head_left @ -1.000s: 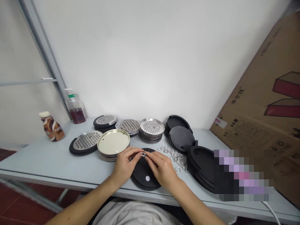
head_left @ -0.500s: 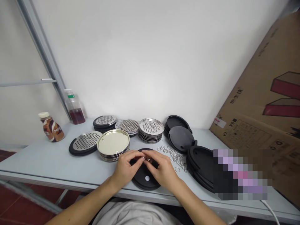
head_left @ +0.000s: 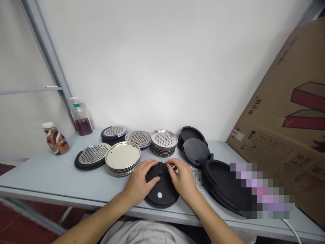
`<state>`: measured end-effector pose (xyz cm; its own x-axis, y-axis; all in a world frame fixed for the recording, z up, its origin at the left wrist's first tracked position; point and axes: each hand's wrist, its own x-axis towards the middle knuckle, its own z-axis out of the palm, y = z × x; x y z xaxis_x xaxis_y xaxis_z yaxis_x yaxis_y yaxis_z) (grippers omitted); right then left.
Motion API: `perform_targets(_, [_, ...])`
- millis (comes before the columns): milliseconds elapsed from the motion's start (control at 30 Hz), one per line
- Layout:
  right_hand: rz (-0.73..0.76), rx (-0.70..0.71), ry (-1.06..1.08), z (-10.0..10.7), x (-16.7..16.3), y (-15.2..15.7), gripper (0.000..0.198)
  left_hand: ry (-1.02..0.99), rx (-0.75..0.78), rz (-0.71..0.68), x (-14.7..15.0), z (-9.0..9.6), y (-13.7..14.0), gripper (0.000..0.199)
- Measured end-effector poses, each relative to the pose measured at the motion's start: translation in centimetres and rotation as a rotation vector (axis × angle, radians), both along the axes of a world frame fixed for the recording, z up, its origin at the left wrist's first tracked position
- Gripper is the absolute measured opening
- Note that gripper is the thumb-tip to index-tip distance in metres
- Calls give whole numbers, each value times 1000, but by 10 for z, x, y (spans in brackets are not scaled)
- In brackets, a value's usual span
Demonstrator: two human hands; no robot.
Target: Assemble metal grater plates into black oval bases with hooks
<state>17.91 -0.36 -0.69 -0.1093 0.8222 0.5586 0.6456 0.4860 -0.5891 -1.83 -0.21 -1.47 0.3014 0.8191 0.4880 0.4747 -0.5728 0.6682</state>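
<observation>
A round black disc (head_left: 162, 200) with a white dot lies in front of me, a black tab (head_left: 160, 168) near its far edge. My left hand (head_left: 139, 178) rests on its left side, thumb and fingers apart around the tab's left. At the far right rim, my right hand (head_left: 183, 174) is closed in a pinch on a small shiny metal piece (head_left: 164, 162), mostly hidden by the fingers. Small metal rings and clasps (head_left: 196, 176) lie in a pile just beyond my right hand.
Gold-coloured round plates (head_left: 123, 156) are stacked to the left. Perforated metal discs (head_left: 164, 139) stand behind, and a black-rimmed grater disc (head_left: 93, 154) lies at left. More black discs (head_left: 218, 171) are on the right, near a cardboard box (head_left: 269, 118). Two bottles (head_left: 56, 139) stand far left.
My hands have moved apart from their shared pinch at the disc's far edge. The left has spread onto the disc; the right keeps pinching metal. The black tab now shows.
</observation>
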Motion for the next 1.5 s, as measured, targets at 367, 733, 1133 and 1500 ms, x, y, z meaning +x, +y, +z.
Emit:
perform_targets(367, [-42, -89, -67, 2, 1, 0, 18, 209, -34, -133, -16, 12, -9, 46])
perform_targets(733, [32, -31, -78, -1, -11, 8, 19, 56, 26, -49, 3, 13, 26, 27])
perform_targets(1133, [81, -11, -45, -12, -5, 8, 32, 118, 53, -5, 12, 15, 25, 23])
perform_targets(1500, [47, 27, -42, -12, -9, 5, 35, 84, 47, 50, 13, 9, 22, 19])
